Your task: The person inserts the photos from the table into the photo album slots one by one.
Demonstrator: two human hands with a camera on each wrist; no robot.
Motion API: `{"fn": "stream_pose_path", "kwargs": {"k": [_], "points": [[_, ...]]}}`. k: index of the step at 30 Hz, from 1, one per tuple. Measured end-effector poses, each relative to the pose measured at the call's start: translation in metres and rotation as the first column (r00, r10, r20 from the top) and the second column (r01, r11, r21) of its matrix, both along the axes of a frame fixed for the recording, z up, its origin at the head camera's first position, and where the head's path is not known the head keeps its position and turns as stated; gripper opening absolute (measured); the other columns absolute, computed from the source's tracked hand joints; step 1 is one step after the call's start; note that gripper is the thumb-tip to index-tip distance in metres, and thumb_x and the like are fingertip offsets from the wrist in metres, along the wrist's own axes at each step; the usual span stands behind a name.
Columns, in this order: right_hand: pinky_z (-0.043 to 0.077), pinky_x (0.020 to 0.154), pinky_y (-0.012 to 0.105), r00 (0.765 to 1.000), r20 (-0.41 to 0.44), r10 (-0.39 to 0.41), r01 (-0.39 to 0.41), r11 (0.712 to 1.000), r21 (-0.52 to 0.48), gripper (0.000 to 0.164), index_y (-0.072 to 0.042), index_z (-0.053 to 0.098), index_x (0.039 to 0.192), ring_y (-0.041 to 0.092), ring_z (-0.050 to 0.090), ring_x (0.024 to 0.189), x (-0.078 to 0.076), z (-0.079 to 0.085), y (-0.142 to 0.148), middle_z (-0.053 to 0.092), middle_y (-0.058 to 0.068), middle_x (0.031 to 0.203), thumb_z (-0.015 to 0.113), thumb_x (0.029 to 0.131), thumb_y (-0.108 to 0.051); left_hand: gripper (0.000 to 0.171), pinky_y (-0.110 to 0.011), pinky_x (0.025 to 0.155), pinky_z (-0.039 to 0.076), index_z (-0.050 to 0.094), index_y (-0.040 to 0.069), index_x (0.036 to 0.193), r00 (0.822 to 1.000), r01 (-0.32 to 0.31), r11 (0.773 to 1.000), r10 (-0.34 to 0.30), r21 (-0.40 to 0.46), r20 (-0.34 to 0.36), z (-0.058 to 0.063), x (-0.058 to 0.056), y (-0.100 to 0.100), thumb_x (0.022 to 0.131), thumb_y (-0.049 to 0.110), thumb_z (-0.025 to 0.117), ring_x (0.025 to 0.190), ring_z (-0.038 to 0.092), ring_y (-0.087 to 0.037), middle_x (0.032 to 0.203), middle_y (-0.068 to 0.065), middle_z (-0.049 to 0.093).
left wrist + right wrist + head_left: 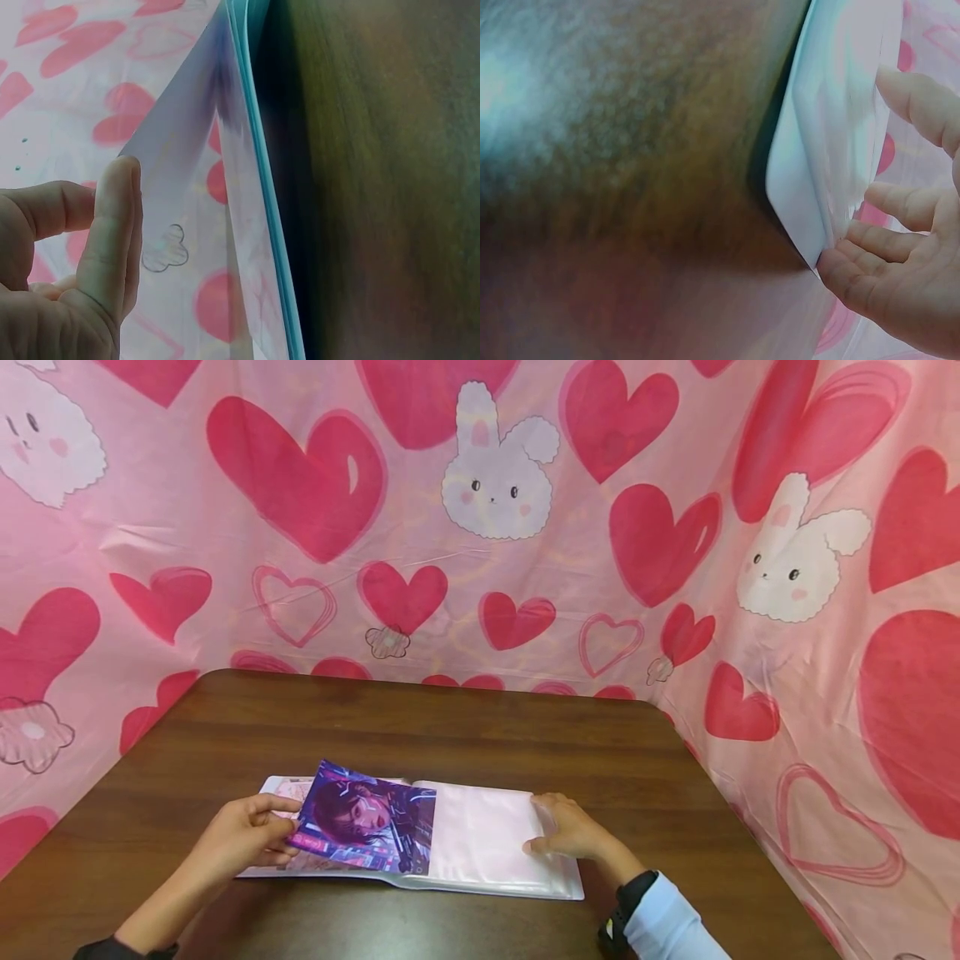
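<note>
A photo album (491, 835) lies spread on the table, its right-hand page a blank pale pocket. Over its left half, a glossy picture print (367, 818) in purple and blue shows a dark-haired figure; it is tilted, its left side raised. My left hand (251, 837) pinches the print's left edge between thumb and fingers. The left wrist view shows the print's pale back (169, 142) rising off the album. At the album's right edge, my right hand (570, 831) touches the page with spread, slightly bent fingers. In the right wrist view its fingertips (836, 262) lie along the page edges.
A brown wooden table (450, 727) extends behind and to both sides of the album. Pink cloth (420, 527) printed with hearts and rabbits hangs beyond its far and side edges. A pinkish picture (288, 789) shows on the album's left page, partly covered by the print.
</note>
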State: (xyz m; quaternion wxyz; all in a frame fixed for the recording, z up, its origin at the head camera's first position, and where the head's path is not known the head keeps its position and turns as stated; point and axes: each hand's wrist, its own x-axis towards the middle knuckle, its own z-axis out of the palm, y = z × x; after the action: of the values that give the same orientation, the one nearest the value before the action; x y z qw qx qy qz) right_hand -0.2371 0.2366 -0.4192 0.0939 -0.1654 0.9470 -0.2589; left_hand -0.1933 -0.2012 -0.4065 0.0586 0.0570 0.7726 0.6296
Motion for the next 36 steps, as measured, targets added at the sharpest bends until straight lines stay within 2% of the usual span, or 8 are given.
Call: {"fn": "stream_pose_path", "kwargs": {"k": [8, 14, 19, 30, 36], "points": [[0.029, 0.095, 0.058, 0.997, -0.059, 0.052, -0.052, 0.999, 0.010, 0.075, 0.009, 0.047, 0.128, 0.045, 0.040, 0.116, -0.003, -0.004, 0.003, 0.047, 0.028, 0.125, 0.079, 0.072, -0.029, 0.037, -0.038, 0.056, 0.053, 0.045, -0.024, 0.112, 0.999, 0.045, 0.999, -0.045, 0.010, -0.006, -0.004, -0.004, 0.008, 0.084, -0.003, 0.057, 0.062, 0.065, -0.029, 0.075, -0.019, 0.064], [0.029, 0.096, 0.056, 0.998, -0.044, 0.038, -0.037, 0.999, 0.020, 0.075, 0.007, 0.047, 0.129, 0.043, 0.040, 0.117, -0.004, -0.006, 0.001, 0.047, 0.026, 0.125, 0.079, 0.072, -0.029, 0.037, -0.038, 0.056, 0.053, 0.044, -0.025, 0.113, 0.997, 0.078, 0.996, -0.079, 0.035, 0.019, -0.009, -0.005, 0.015, 0.085, -0.004, 0.056, 0.064, 0.065, -0.031, 0.075, -0.017, 0.063], [0.029, 0.096, 0.056, 0.998, -0.046, 0.043, -0.041, 0.999, 0.028, 0.075, 0.008, 0.047, 0.129, 0.043, 0.040, 0.116, -0.003, -0.004, 0.000, 0.047, 0.026, 0.124, 0.079, 0.072, -0.028, 0.036, -0.036, 0.055, 0.053, 0.045, -0.025, 0.112, 0.994, 0.104, 0.994, -0.104, 0.026, 0.017, -0.011, -0.006, 0.022, 0.086, -0.004, 0.056, 0.062, 0.065, -0.027, 0.075, -0.015, 0.063], [0.029, 0.096, 0.057, 0.998, -0.043, 0.040, -0.039, 0.999, 0.029, 0.075, 0.008, 0.046, 0.130, 0.044, 0.039, 0.117, -0.003, -0.004, 0.000, 0.046, 0.027, 0.126, 0.078, 0.072, -0.029, 0.035, -0.035, 0.053, 0.053, 0.049, -0.023, 0.111, 0.994, 0.107, 0.994, -0.107, -0.002, 0.003, -0.012, -0.010, 0.036, 0.080, -0.008, 0.055, 0.057, 0.062, -0.021, 0.074, -0.012, 0.061], [0.030, 0.096, 0.057, 0.999, -0.036, 0.025, -0.024, 0.999, 0.034, 0.074, 0.007, 0.047, 0.129, 0.044, 0.039, 0.116, -0.002, -0.005, -0.001, 0.046, 0.027, 0.125, 0.079, 0.072, -0.027, 0.036, -0.036, 0.053, 0.053, 0.049, -0.023, 0.111, 0.992, 0.124, 0.992, -0.124, 0.021, 0.007, -0.013, -0.012, 0.045, 0.079, -0.009, 0.055, 0.057, 0.062, -0.023, 0.076, -0.014, 0.062]]}}
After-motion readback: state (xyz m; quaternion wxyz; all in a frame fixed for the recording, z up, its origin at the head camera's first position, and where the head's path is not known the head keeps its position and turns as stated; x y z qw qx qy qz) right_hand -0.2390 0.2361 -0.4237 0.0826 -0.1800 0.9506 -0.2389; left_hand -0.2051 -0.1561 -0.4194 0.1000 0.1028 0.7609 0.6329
